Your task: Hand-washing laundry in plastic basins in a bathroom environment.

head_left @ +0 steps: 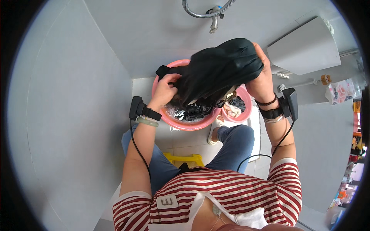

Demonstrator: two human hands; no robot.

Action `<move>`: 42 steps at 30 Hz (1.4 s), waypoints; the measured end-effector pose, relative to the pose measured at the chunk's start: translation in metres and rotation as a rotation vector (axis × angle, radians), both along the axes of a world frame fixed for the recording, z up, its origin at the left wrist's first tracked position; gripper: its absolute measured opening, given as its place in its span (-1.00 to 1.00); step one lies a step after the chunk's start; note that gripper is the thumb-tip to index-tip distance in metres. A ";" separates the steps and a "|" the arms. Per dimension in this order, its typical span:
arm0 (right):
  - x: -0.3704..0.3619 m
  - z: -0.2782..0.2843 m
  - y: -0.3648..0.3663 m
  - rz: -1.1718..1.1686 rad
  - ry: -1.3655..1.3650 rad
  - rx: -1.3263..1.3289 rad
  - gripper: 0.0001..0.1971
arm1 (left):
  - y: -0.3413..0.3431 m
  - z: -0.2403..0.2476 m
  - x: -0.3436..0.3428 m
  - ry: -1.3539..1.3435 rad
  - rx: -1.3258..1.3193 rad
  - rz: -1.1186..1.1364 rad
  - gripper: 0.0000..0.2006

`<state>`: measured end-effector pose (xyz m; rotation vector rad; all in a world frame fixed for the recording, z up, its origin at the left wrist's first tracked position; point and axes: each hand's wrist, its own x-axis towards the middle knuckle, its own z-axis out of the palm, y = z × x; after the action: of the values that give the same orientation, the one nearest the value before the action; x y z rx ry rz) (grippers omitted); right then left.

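Note:
A dark, nearly black garment (221, 63) is stretched between my hands above a large pink basin (181, 125). My right hand (262, 79) grips its raised end at the upper right, fingers partly hidden behind the cloth. Over the basin's left side, my left hand (166, 91) has its fingers bent onto the garment's lower part. Sudsy water and dark wet cloth (194, 111) show in the basin beneath. To its right, a smaller pink basin (248, 109) holds several pieces of clothing, among them a pale one (232, 110) and a dark patterned one (238, 102).
A metal tap (214, 25) with a flexible hose (192, 14) is on the wall ahead. At the right are a white panel (306, 46) and a long-handled brush (298, 85). A yellow stool (185, 158) is below me. Grey walls stand close on the left.

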<state>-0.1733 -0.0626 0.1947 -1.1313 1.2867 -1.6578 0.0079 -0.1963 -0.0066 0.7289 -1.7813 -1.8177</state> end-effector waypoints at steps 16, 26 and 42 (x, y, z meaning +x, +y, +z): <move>0.017 -0.275 0.021 0.292 1.317 1.054 -0.44 | 0.052 -0.072 -0.010 -0.867 -0.623 -0.617 -0.03; 0.000 -0.313 0.002 0.406 1.189 1.000 -0.67 | 0.047 -0.119 -0.020 -0.940 -0.656 -0.597 -0.21; -0.003 -0.095 0.021 0.000 0.006 0.599 -0.64 | 0.068 0.042 -0.023 -0.254 0.974 -0.051 -0.35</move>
<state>-0.1764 -0.0414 0.0994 -0.7658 1.6356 -1.1412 -0.0146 -0.1279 0.0354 1.3030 -0.9364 -2.7153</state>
